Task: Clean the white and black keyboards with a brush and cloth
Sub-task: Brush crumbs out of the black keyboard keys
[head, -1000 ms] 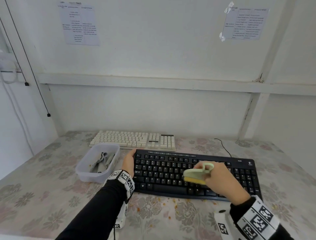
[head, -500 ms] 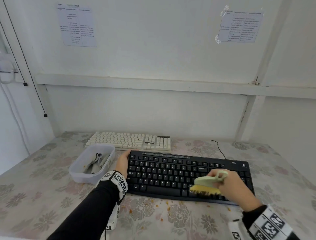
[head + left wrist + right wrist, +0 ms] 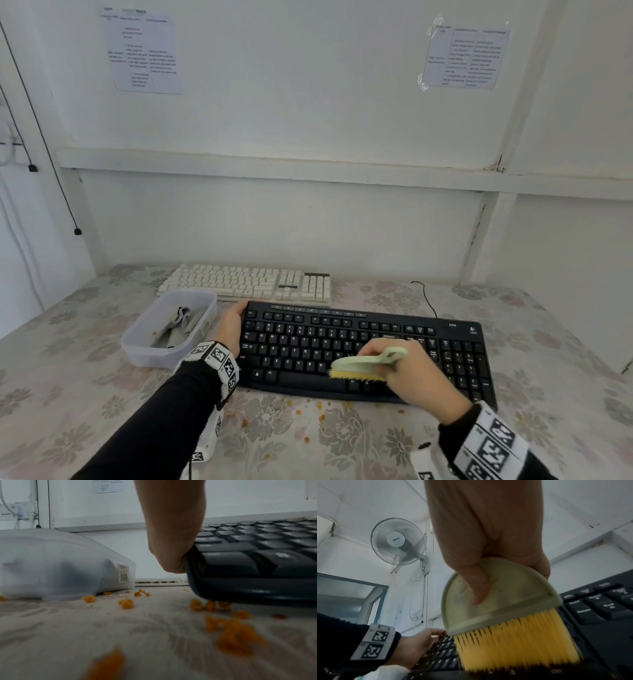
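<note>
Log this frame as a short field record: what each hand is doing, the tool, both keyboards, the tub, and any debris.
left hand: grips the left end of the black keyboard
right hand: holds the brush
brush: green body, yellow bristles on the keyboard's bottom rows
white keyboard: behind the black one, untouched
tub: left of the black keyboard, grey cloth inside
crumbs: orange, scattered on the tablecloth in front of the black keyboard
</note>
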Demonstrator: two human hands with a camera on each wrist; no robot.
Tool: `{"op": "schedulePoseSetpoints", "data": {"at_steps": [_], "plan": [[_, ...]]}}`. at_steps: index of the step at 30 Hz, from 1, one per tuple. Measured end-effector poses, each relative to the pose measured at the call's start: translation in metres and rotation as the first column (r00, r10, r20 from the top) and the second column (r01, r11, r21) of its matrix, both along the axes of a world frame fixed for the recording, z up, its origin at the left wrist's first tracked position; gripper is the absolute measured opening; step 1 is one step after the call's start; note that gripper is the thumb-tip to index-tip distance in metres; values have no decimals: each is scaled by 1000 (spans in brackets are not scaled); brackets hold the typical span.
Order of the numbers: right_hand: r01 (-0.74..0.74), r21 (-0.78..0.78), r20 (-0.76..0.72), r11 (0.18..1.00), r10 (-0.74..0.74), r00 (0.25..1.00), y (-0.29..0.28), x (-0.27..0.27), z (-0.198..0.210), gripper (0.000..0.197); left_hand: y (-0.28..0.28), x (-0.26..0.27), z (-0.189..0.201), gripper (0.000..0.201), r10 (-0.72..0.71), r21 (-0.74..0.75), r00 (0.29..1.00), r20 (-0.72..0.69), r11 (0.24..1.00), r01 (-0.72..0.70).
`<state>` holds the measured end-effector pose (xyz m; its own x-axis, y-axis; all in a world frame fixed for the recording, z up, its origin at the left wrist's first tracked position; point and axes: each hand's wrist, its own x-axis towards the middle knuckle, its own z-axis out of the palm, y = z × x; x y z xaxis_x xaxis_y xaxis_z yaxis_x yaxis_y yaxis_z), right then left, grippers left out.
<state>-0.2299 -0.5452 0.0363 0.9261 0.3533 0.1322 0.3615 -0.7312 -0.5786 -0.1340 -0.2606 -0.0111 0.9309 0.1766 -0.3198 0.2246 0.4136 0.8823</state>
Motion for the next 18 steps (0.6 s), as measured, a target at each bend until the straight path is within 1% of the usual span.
{"op": "schedulePoseSetpoints", "data": {"at_steps": [1, 3, 7, 13, 16, 18], "plan": [[-7, -12, -10, 1000, 7, 1000, 2, 2, -4, 53, 0, 1, -1, 34, -3, 3, 1000, 0, 1000, 3], [24, -23, -12, 999, -24, 1000, -5, 4, -5, 53, 2, 4, -3, 33, 2, 11, 1000, -1, 1000, -2], [152, -57, -52, 987, -155, 986, -43, 1, 0, 49, 4, 8, -8, 36, -10, 2, 1000, 3, 1000, 10], [330, -123, -89, 936, -342, 935, -96, -7, 6, 48, 6, 11, -11, 35, -30, 3, 1000, 5, 1000, 30], [359, -158, -74, 920, -373, 925, -105, -12, 14, 44, 4, 11, -12, 36, -43, -12, 999, 1, 999, 43], [347, -181, -55, 920, -362, 930, -100, -15, 18, 42, 4, 11, -12, 37, -44, -2, 999, 2, 999, 44]]}}
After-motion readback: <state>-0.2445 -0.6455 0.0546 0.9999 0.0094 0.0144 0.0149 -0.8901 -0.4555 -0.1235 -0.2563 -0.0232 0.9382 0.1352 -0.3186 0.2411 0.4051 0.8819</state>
